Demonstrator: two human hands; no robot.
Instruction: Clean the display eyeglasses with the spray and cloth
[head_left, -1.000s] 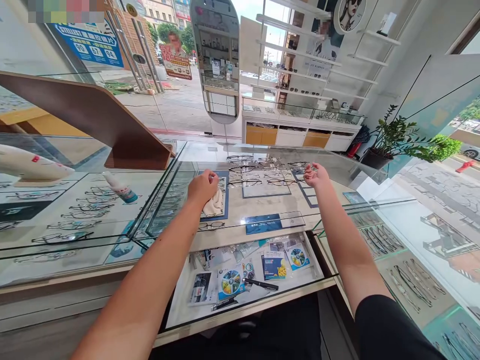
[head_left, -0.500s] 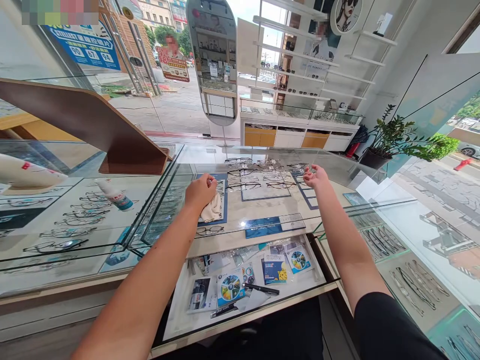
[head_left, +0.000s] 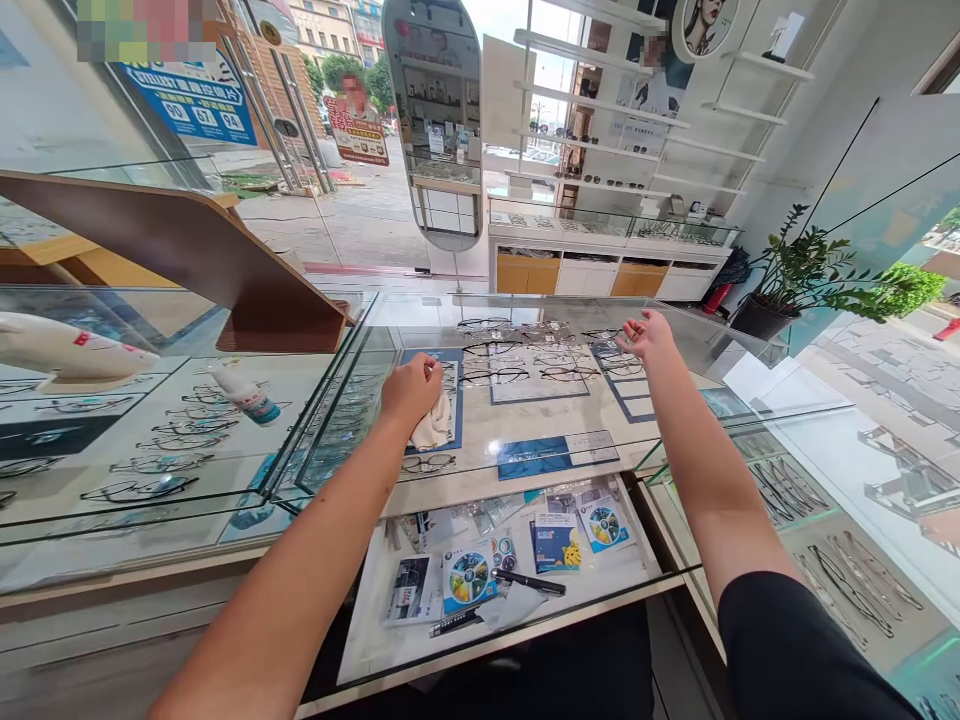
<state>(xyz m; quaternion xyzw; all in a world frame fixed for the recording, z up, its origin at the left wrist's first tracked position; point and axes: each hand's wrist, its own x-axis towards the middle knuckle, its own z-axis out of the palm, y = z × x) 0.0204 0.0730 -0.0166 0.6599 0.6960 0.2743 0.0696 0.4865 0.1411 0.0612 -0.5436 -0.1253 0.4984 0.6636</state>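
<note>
My left hand is closed, with a beige cloth hanging from beneath it over a dark blue-bordered sheet. My right hand is raised at the far right of the glass-topped counter, palm turned partly up. Its fingers are loosely bent and apart, with nothing visible in them. Just left of those fingertips lies a pair of eyeglasses. Several more pairs sit in rows between my hands, including dark-framed eyeglasses and brownish eyeglasses. Another pair of eyeglasses lies below the cloth.
An open drawer near my body holds leaflets, packets and a black pen. On the left counter stand a brown wooden board and a white bottle. A blue leaflet is near the counter's front. Display cases flank both sides.
My right hand has lifted slightly and its fingers have loosened. My left hand stays at the cloth. The whole view has shifted slightly.
</note>
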